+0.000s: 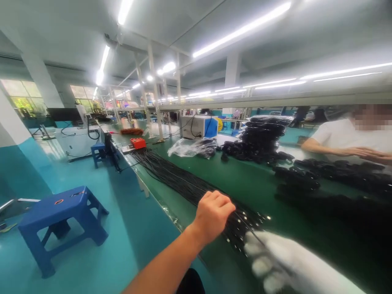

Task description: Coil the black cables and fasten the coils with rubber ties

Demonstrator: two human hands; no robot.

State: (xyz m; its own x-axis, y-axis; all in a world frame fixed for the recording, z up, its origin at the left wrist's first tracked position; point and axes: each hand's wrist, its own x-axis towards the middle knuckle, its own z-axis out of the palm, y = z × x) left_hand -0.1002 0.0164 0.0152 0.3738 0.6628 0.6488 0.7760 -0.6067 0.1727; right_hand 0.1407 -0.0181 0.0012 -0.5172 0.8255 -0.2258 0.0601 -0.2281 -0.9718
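Observation:
A long bundle of thin black cables (174, 175) lies along the green worktable (245, 175). Their ends, with small shiny tips, fan out just beyond my hands. Bare and closed, my left hand (212, 214) is over the bundle, its fingers wrapped round a single black cable (243, 222). That cable runs on to my right hand (272, 257), which wears a white glove and curls round it lower right. The gloved hand is blurred by motion, and the cable's far end cannot be made out.
At the bundle's far end sits a red block (137, 143). Behind are a clear plastic bag (192, 148), a white-and-blue machine (199, 126) and stacked black coils (260, 139). Across the table sits a person in a white shirt (339, 139). A blue stool (61, 216) stands left.

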